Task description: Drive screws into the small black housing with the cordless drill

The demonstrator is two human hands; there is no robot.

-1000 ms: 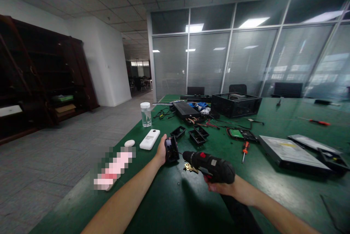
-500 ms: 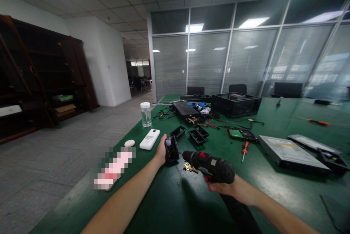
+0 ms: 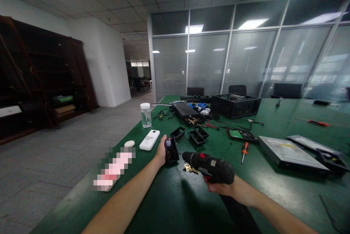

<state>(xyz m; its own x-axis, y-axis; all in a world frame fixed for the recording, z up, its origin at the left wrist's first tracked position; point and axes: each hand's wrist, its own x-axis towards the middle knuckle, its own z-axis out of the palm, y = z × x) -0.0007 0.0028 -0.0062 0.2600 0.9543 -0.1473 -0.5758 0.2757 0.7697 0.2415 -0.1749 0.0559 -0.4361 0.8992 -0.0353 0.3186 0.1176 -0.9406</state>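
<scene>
The small black frame [image 3: 172,150] sits in the left hand [image 3: 162,150], whose grip is closed on its side, over the green tabletop [image 3: 164,201]. The grip of the right hand [image 3: 220,189] wraps a power drill [image 3: 212,166], its bit near the frame, contact unclear; gold-coloured pieces [image 3: 190,168] lie near the drill's nose.

lidded jar [image 3: 146,118], dark cabinet [image 3: 47,75]
</scene>
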